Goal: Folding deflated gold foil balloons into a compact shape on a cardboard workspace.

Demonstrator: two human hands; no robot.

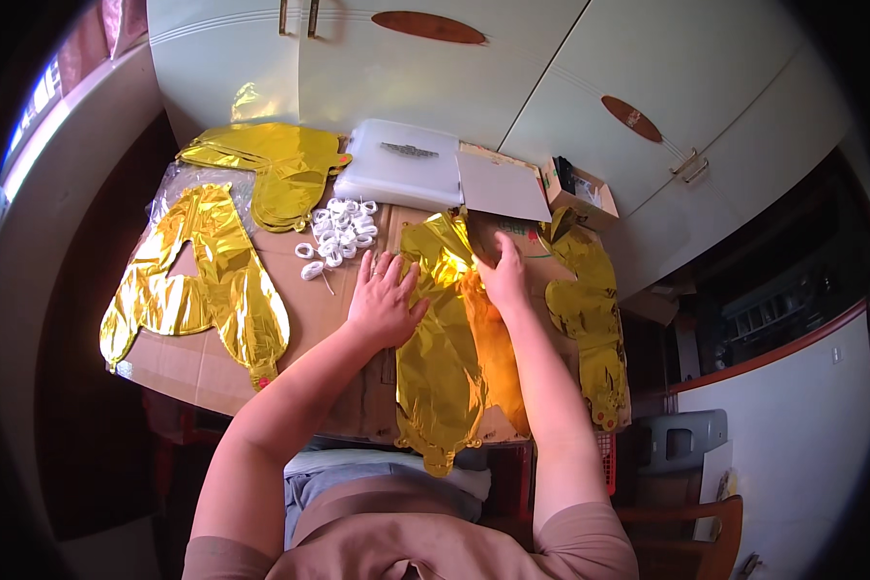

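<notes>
Clock centred on the middle gold foil piece [438,362], 12 = away from the person. That piece lies mid-worktop [343,401], near end hanging past the front edge. Left hand [385,302] at 10, palm down at the foil's left edge, thumb over it, grip spread, nothing pinched. Right hand [502,275] between 1 and 2, at the foil's bunched upper end, thumb and fingers around the edge; can't tell if that grip is pinching. A-shaped gold foil [224,256] at 9. White ribbon coils [336,234] between 10 and 11, heaped; gold foil stack [295,174] beyond them, same bearing. Translucent plastic case [396,179] toward 12, grey board [503,184] just beside it near 1. Small open box [599,198] between 1 and 2. Another gold foil piece [590,300] near 3.
</notes>
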